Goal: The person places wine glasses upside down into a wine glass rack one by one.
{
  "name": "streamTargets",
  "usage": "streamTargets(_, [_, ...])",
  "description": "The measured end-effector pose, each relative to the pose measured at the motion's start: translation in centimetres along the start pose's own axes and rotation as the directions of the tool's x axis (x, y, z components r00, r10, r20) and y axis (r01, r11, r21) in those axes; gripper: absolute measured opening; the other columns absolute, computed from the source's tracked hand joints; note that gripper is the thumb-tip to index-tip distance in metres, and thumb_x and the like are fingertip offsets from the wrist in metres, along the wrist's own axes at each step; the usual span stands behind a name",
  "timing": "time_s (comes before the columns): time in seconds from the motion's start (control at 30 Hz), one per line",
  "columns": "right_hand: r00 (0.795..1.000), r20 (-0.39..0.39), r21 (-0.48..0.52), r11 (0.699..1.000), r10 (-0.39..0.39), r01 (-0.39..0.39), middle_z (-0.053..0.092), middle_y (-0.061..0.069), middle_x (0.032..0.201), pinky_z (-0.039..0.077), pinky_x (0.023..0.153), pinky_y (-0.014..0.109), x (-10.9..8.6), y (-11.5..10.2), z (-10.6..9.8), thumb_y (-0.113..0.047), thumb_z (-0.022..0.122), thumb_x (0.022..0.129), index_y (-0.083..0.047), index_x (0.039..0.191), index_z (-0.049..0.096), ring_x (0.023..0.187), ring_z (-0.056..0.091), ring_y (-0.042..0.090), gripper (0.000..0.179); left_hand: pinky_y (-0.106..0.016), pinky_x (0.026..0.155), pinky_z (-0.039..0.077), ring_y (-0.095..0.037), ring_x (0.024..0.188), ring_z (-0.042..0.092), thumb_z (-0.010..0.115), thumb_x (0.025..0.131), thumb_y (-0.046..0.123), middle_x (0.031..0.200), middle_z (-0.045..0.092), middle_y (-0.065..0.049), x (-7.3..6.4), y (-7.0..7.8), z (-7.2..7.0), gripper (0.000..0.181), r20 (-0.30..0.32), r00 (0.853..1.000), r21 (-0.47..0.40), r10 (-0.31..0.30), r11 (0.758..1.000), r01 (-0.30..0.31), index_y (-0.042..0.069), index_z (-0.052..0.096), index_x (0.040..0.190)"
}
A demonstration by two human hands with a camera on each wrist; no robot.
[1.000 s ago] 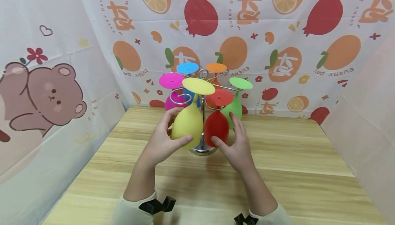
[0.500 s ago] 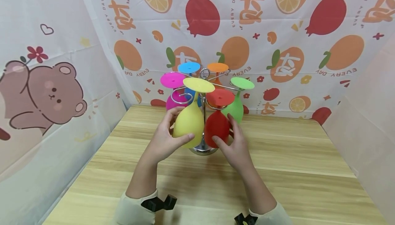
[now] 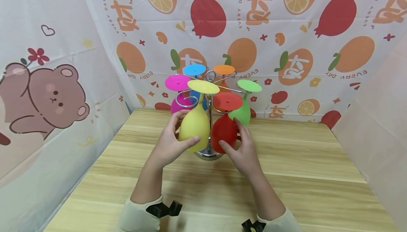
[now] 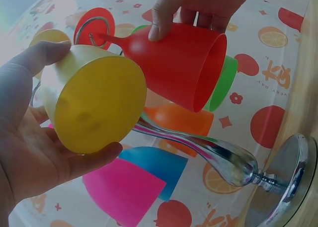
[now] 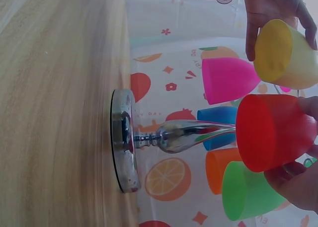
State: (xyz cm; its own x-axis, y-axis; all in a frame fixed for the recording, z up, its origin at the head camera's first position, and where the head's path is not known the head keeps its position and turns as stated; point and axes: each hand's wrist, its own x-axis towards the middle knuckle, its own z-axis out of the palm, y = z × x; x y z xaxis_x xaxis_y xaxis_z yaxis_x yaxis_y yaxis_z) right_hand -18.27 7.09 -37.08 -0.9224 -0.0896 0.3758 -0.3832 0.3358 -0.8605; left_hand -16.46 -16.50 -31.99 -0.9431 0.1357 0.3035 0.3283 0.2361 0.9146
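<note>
My left hand grips the bowl of a yellow plastic goblet, which hangs upside down with its foot uppermost and leans slightly. Its stem shows at the right of a curled wire holder. Around the bowl of a red goblet, also inverted, curl the thumb and fingers of my right hand. The red stem passes through a wire loop, as the left wrist view shows. Both goblets belong with a chrome goblet rack, whose post stands behind them. In the right wrist view both open rims face the table.
Magenta, blue, orange and green goblets hang inverted on the rack's other arms, close around the hands. The rack's round base stands on a wooden table. A fruit-print cloth hangs behind.
The right fingers have drawn in around the red goblet from beside the green one. The yellow goblet's foot has shifted slightly left relative to the red one. The left hand keeps its grip.
</note>
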Motion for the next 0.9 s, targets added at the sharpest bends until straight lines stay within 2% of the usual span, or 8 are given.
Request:
streamTargets(0.3, [1.0,-0.005,-0.028,1.0,-0.008,0.008,0.046,-0.002,0.14,0.058,0.085,0.044,0.0,0.1,-0.1,-0.032,0.079,0.083,-0.024,0.15,0.037,0.124,0.048,0.019,0.079,-0.047,0.085,0.058,-0.029,0.124,0.047,0.081,0.082,0.024,0.134,0.045,-0.005,0.5,-0.9,0.5,0.077,-0.018,0.999,-0.01,-0.037,0.999,0.037,0.028,0.036,0.144])
streamTargets(0.53, [1.0,0.005,-0.027,1.0,0.006,-0.006,0.045,-0.003,0.14,0.058,0.085,0.043,0.1,0.0,-0.2,-0.033,0.078,0.083,-0.025,0.15,0.037,0.123,0.048,0.019,0.079,-0.047,0.086,0.057,-0.029,0.122,0.048,0.079,0.083,0.032,0.135,0.046,-0.005,1.1,-2.1,0.3,0.076,-0.087,0.993,0.005,-0.085,0.996,0.085,0.026,0.034,0.145])
streamTargets(0.73, [1.0,0.011,-0.024,0.999,0.028,-0.028,0.044,-0.004,0.141,0.058,0.085,0.043,0.2,-0.2,-0.2,-0.034,0.079,0.083,-0.027,0.15,0.036,0.125,0.047,0.019,0.08,-0.05,0.094,0.052,-0.027,0.121,0.047,0.079,0.083,0.02,0.135,0.044,-0.008,1.5,-2.5,-0.4,0.078,-0.181,0.981,-0.065,-0.069,0.996,0.058,0.019,0.032,0.145])
streamTargets(0.9, [0.999,0.017,-0.02,0.999,0.044,-0.043,0.044,-0.003,0.141,0.058,0.086,0.043,0.2,-0.4,-0.3,-0.033,0.08,0.082,-0.026,0.15,0.036,0.125,0.047,0.019,0.081,-0.047,0.096,0.051,-0.024,0.12,0.045,0.078,0.083,0.016,0.135,0.042,-0.006,1.5,-2.3,-0.7,0.077,-0.238,0.97,-0.106,-0.054,0.994,0.03,0.015,0.031,0.144])
